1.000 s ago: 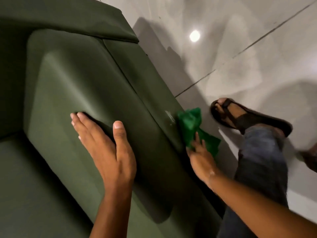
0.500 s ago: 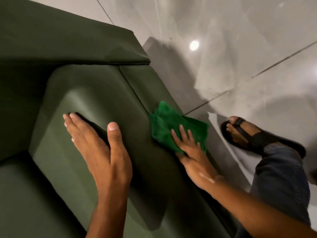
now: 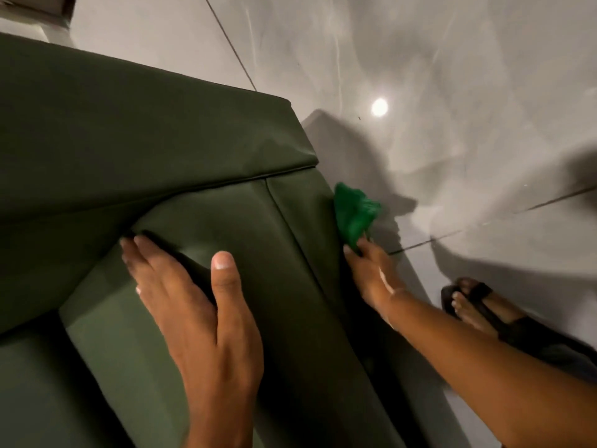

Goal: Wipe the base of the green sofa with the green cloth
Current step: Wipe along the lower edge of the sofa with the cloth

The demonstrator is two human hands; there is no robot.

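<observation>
The dark green sofa (image 3: pixel 161 140) fills the left and middle of the view, its base panel (image 3: pixel 300 227) running down the right side towards the floor. My left hand (image 3: pixel 200 315) lies flat and open on the seat cushion, fingers spread. My right hand (image 3: pixel 371 273) reaches over the sofa's outer edge and grips the bright green cloth (image 3: pixel 353 215), which is bunched against the side of the base. The fingers of that hand are partly hidden behind the edge.
Glossy grey floor tiles (image 3: pixel 452 92) with dark joints lie to the right, showing a lamp reflection (image 3: pixel 379 107) and shadows. My foot in a black sandal (image 3: pixel 475 305) stands on the floor beside the sofa, near my right forearm.
My right hand has slid the cloth from the top of the base panel over the outer edge and further along the sofa. The left hand stays pressed on the cushion. The view has shifted.
</observation>
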